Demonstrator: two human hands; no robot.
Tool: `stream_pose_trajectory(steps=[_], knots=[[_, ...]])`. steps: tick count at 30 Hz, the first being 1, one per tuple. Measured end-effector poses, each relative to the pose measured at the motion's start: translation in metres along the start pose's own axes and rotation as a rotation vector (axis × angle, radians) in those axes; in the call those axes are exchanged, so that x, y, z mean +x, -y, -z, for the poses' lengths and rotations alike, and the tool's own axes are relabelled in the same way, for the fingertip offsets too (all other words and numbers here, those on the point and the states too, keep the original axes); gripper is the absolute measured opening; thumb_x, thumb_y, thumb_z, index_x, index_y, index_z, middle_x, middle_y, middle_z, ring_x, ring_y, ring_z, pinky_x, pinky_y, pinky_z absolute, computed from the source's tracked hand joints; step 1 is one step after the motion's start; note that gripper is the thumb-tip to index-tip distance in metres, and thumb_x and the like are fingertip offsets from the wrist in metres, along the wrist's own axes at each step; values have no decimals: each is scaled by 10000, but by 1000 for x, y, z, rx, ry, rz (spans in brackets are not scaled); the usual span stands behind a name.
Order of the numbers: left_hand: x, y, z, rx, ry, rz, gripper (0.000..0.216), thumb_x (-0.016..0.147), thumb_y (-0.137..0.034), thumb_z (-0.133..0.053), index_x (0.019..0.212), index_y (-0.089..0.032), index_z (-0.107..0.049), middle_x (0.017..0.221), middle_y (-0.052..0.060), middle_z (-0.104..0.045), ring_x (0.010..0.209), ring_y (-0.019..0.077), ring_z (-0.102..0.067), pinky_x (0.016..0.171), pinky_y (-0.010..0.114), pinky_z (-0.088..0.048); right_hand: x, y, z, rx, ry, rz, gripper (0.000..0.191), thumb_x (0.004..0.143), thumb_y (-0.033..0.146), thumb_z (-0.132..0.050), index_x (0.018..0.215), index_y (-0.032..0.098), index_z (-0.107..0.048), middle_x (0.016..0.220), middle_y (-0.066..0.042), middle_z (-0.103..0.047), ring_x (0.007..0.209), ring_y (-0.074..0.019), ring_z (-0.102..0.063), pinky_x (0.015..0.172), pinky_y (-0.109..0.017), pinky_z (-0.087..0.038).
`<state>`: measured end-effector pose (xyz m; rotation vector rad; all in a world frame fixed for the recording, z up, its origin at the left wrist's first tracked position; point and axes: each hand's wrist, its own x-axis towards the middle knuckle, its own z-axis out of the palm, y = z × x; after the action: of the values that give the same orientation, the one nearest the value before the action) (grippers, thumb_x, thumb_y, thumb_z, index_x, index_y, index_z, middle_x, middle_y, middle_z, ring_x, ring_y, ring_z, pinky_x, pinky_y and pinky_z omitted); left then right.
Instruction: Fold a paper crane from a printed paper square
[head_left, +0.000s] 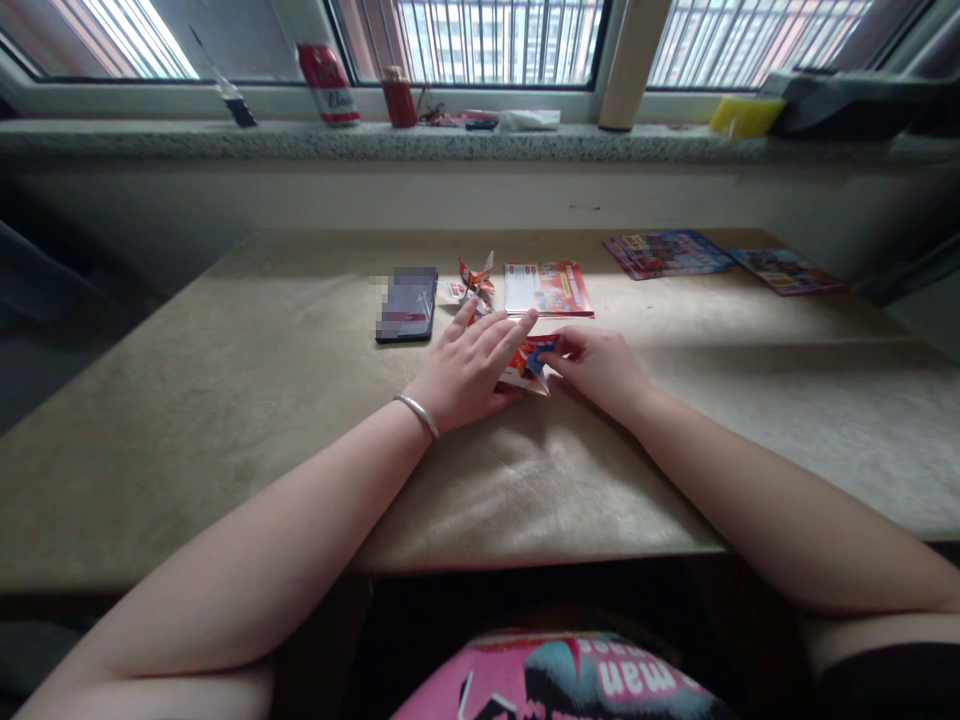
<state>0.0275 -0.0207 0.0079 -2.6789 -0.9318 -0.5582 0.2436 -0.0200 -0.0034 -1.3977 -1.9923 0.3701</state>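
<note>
Bench (225, 420) lies bare left, right and near of the hands, to its near edge; phone (407, 303) and leaflet (546, 288) sit just beyond. Mid-bench lies the folded paper (529, 365), long axis left-right: left hand (469, 365) flat on it, right hand (596, 365) pinching its right end.

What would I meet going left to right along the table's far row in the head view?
Dark phone → small folded paper figure → red leaflet → blue-toned leaflet → pinkish leaflet. The colourful paper, pressed by the left hand and pinched by the right hand, sits nearer; left out.
</note>
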Motion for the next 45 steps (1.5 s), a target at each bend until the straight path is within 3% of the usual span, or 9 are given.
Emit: stream_pose_trajectory(steps=[6,9,16,23,29,33,36,40,45], knots=[[-2,-5,-5,-1,-67,106,981,803,-538,-613,1548,-146,-108,1368,155,-509,1264,320,-467,1154,486,-221,-2,3,1,135,-40,108,158,855,313,-607,888,227,-734,918,-27,-744,774,-159,-657,722,-291,-531],[-2,-5,-4,-7,-68,118,942,827,-486,-588,1550,-150,-86,1313,133,-570,1221,315,-495,1107,470,-279,-2,2,1,196,-22,119,171,860,315,-605,919,233,-743,936,-21,-750,797,-162,-671,750,-300,-552],[1,-7,-4,-14,-56,106,889,809,-350,-574,1544,-150,-116,1251,106,-610,1182,280,-539,1203,532,-91,0,0,3,246,0,127,151,843,280,-620,921,224,-736,895,-15,-746,786,-156,-668,764,-305,-558],[0,-5,-7,-38,-88,137,919,788,-302,-592,1545,-159,-90,1204,87,-630,1155,272,-549,1191,509,-185,-1,4,4,226,11,134,171,856,303,-600,923,228,-738,936,-29,-750,826,-173,-671,795,-328,-551],[0,1,-10,-73,-140,132,892,825,-344,-574,1543,-169,-75,1191,76,-631,1150,254,-565,1198,496,-186,-4,3,1,434,-8,134,251,850,252,-564,1063,217,-691,1061,-48,-723,947,-187,-678,827,-337,-568],[1,3,-10,-143,-221,163,817,844,-397,-570,1518,-165,-172,1202,84,-638,1177,243,-566,1192,484,-217,-4,1,-2,494,30,174,374,785,139,-557,1138,224,-647,1160,-55,-684,1042,-192,-653,844,-329,-568],[1,4,-8,-172,-250,179,672,865,-439,-558,1447,-191,-332,1243,83,-637,1226,236,-548,1198,496,-202,-4,3,-1,435,46,212,365,807,175,-587,1161,243,-643,1173,-46,-684,1046,-185,-647,854,-325,-563],[0,5,-7,-157,-256,168,513,874,-507,-570,1293,-217,-518,1253,80,-646,1281,242,-516,1199,514,-188,-5,7,2,331,-48,284,257,871,270,-596,1111,262,-688,1139,-50,-696,1020,-181,-647,809,-308,-572],[0,7,-10,-245,-356,109,401,852,-467,-641,1185,-247,-604,1198,49,-683,1314,249,-489,1203,520,-160,-5,6,3,281,-140,405,238,868,310,-634,1090,275,-711,1072,-51,-698,930,-167,-654,686,-273,-581]])
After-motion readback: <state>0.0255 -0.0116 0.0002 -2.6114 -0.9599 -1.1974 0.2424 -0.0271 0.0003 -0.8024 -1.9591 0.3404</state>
